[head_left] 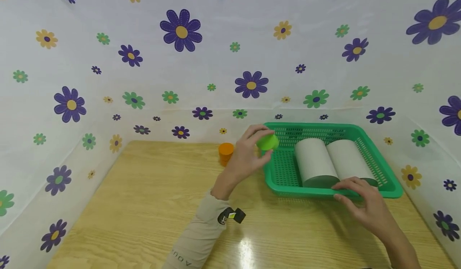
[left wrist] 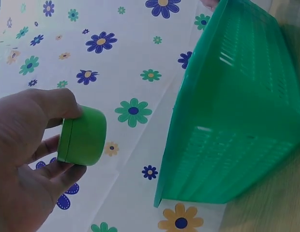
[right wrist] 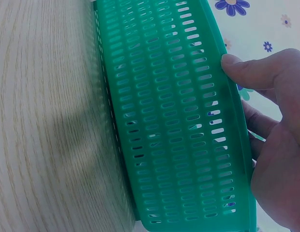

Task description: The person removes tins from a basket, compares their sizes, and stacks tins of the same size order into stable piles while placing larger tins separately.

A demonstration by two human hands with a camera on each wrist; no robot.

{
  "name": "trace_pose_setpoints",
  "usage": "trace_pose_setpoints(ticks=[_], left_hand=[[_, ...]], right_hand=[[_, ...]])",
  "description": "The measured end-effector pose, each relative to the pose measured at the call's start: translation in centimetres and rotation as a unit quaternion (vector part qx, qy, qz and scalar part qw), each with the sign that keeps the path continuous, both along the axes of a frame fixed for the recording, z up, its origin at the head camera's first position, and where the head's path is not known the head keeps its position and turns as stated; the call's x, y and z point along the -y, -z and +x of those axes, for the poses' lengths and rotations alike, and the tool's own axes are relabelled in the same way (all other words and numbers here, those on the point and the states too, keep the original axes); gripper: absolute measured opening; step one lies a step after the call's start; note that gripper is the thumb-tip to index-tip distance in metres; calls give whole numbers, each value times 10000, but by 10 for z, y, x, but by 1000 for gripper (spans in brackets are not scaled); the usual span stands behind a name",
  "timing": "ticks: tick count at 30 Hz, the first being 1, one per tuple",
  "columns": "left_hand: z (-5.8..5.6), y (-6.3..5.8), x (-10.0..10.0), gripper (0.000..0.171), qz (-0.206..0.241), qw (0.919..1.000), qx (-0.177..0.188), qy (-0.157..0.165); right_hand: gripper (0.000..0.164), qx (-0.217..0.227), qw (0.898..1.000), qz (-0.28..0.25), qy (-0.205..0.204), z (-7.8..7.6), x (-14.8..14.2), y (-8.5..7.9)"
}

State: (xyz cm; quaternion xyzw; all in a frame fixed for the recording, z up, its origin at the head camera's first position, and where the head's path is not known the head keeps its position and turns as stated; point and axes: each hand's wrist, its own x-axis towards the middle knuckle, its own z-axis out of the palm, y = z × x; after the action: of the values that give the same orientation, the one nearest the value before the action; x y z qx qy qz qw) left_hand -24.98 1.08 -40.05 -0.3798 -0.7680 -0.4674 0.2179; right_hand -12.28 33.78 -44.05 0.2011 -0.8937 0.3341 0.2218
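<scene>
My left hand (head_left: 245, 153) pinches a small round lime-green tub (head_left: 268, 142) between thumb and fingers, over the left end of a green plastic basket (head_left: 299, 191). In the left wrist view the tub (left wrist: 87, 137) is tilted on its side, with a seam near one end and a smooth rounded body. My right hand (head_left: 372, 211) grips the basket's near rim, its thumb (right wrist: 237, 67) on the outer side and its fingers over the edge. Two white cylinders (head_left: 314, 161) lie side by side in the basket's middle and right part.
An orange round container (head_left: 226, 149) stands on the wooden table (head_left: 151, 197) left of the basket, partly behind my left hand. A flower-printed white sheet (head_left: 216, 65) rises behind the table and along both sides.
</scene>
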Motion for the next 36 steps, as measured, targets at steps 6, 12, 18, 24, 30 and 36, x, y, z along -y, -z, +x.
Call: trace_pose_setpoints(ticks=[6,12,18,24,30,36], left_hand=[[-1,5,9,47,229,9996,-83,-129],[-4,14,18,47,429,9987,32,-279],[-9,22,29,47,761,9964,245,-297],[-15,24,43,46,962,9938,311,-471],[-18,25,57,45,1142,9899,547,-634],[0,2,67,41,1510,9816,966,-652]], right_hand=[[40,-13,10000,6,41,1,-2,0],[39,-6,9999,-7,103,5,-4,3],[41,-62,10000,-15,56,4,-4,4],[43,-166,9999,36,-12,-1,-4,3],[43,-76,10000,3,-13,-2,-3,2],[41,-48,10000,-6,-13,-1,-2,2]])
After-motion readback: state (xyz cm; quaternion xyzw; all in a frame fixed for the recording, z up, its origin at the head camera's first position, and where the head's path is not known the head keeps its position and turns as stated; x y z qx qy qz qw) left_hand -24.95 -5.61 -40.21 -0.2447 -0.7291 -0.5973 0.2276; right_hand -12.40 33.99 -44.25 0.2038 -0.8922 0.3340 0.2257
